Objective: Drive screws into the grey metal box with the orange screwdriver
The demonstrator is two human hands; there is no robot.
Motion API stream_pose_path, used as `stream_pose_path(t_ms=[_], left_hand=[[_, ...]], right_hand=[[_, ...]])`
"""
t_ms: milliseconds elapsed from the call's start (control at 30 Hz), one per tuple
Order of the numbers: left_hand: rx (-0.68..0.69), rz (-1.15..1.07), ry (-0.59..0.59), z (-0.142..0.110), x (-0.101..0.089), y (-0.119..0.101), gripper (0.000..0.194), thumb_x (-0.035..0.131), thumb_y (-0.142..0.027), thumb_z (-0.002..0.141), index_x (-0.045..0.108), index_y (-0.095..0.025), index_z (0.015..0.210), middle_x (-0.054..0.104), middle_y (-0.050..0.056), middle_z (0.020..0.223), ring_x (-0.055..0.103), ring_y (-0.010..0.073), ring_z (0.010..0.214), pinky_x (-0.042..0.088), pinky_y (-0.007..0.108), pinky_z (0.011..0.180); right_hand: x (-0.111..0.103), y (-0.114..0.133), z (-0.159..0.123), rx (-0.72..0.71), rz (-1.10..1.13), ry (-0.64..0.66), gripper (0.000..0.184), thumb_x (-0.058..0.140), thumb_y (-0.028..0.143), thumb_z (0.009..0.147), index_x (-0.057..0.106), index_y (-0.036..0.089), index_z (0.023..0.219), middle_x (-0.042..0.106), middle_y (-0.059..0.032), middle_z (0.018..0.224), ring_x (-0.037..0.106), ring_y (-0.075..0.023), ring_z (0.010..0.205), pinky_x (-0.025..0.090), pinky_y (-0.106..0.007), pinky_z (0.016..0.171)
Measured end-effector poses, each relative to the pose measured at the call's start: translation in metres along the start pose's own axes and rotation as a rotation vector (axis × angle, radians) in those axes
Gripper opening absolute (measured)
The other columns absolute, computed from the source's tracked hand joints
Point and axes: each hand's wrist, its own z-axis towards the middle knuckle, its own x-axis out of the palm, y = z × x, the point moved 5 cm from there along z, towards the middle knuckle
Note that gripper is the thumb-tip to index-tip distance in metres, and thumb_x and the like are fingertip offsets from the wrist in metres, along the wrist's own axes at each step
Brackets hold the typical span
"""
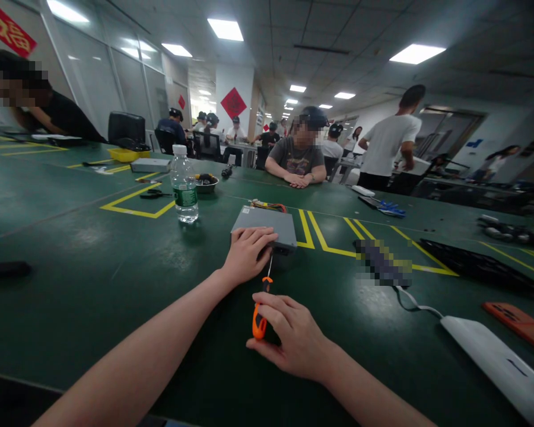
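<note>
**Screwdriver at the edge of a grey box**

The green tabletop (93,267) carries a flat grey metal box (267,228) at its centre. A water bottle (184,185) stands at 10 o'clock from the box. The left hand (248,254) lies flat and open on the box's near corner. The right hand (293,338), at 6 o'clock, is closed around an orange-handled screwdriver (260,317), tip at the box's near edge.
</note>
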Motion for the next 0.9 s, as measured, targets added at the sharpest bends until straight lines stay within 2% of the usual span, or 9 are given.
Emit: stream_pose_path(t_ms=[100, 200, 333, 467, 533, 600, 767, 900], left_hand=[[0.000, 0.002, 0.001, 0.000, 0.000, 0.000, 0.030, 0.046, -0.022, 0.085, 0.054, -0.027, 0.114, 0.057, 0.001, 0.124, 0.049, 0.0200, 0.113, 0.026, 0.040, 0.093], [-0.001, -0.002, -0.004, 0.000, 0.000, 0.000, 0.030, 0.046, -0.022, 0.085, 0.054, -0.027, 0.114, 0.056, 0.001, 0.124, 0.048, 0.0198, 0.114, 0.026, 0.040, 0.093], [-0.003, -0.001, -0.002, 0.000, 0.000, 0.000, 0.030, 0.046, -0.022, 0.085, 0.054, -0.027, 0.114, 0.057, 0.002, 0.124, 0.049, 0.0204, 0.113, 0.026, 0.040, 0.093], [-0.002, -0.001, -0.005, 0.000, -0.001, -0.001, 0.030, 0.046, -0.021, 0.085, 0.054, -0.027, 0.113, 0.056, 0.001, 0.125, 0.048, 0.0202, 0.114, 0.026, 0.040, 0.093], [0.003, -0.002, -0.006, 0.000, -0.001, -0.001, 0.029, 0.046, -0.021, 0.086, 0.054, -0.027, 0.113, 0.056, 0.001, 0.125, 0.048, 0.0198, 0.114, 0.026, 0.040, 0.093], [0.005, 0.000, -0.005, 0.000, -0.001, -0.001, 0.029, 0.045, -0.022, 0.086, 0.054, -0.027, 0.113, 0.056, 0.001, 0.124, 0.048, 0.0196, 0.114, 0.026, 0.040, 0.093], [0.001, 0.002, 0.000, 0.000, -0.001, -0.001, 0.029, 0.045, -0.023, 0.086, 0.054, -0.027, 0.113, 0.057, 0.002, 0.124, 0.048, 0.0204, 0.114, 0.026, 0.040, 0.093], [0.003, 0.000, -0.004, 0.000, -0.001, -0.001, 0.029, 0.045, -0.023, 0.086, 0.054, -0.027, 0.113, 0.057, 0.001, 0.124, 0.049, 0.0204, 0.114, 0.026, 0.040, 0.093]], right_hand=[[-0.002, 0.004, 0.004, -0.024, -0.041, 0.072, 0.032, 0.042, 0.032, 0.091, 0.048, 0.013, 0.116, 0.061, -0.0149, 0.108, 0.061, -0.0204, 0.094, 0.051, -0.034, 0.075], [-0.003, 0.005, 0.002, -0.041, -0.074, 0.003, 0.027, 0.045, 0.032, 0.090, 0.053, 0.014, 0.108, 0.061, -0.0161, 0.107, 0.062, -0.0201, 0.090, 0.052, -0.032, 0.071], [0.001, 0.000, -0.005, -0.024, -0.041, -0.074, 0.023, 0.052, 0.035, 0.087, 0.051, 0.015, 0.097, 0.062, -0.0166, 0.106, 0.063, -0.0182, 0.086, 0.052, -0.030, 0.069], [0.004, -0.002, -0.003, 0.022, 0.017, 0.004, 0.032, 0.050, 0.043, 0.087, 0.049, 0.015, 0.100, 0.062, -0.0145, 0.105, 0.063, -0.0195, 0.090, 0.052, -0.033, 0.075], [0.003, -0.001, 0.000, 0.022, 0.005, 0.065, 0.036, 0.047, 0.042, 0.088, 0.049, 0.014, 0.110, 0.061, -0.0153, 0.108, 0.062, -0.0207, 0.091, 0.052, -0.034, 0.076], [0.002, 0.002, 0.003, 0.002, -0.032, 0.098, 0.034, 0.045, 0.037, 0.089, 0.050, 0.015, 0.114, 0.060, -0.0149, 0.108, 0.062, -0.0210, 0.092, 0.052, -0.035, 0.075], [0.000, 0.003, 0.000, -0.029, -0.067, -0.039, 0.023, 0.051, 0.035, 0.087, 0.054, 0.014, 0.097, 0.062, -0.0165, 0.105, 0.063, -0.0187, 0.086, 0.052, -0.029, 0.069], [0.002, 0.000, -0.002, -0.008, -0.012, -0.034, 0.026, 0.052, 0.039, 0.087, 0.051, 0.015, 0.097, 0.064, -0.0136, 0.102, 0.063, -0.0175, 0.087, 0.052, -0.030, 0.073]])
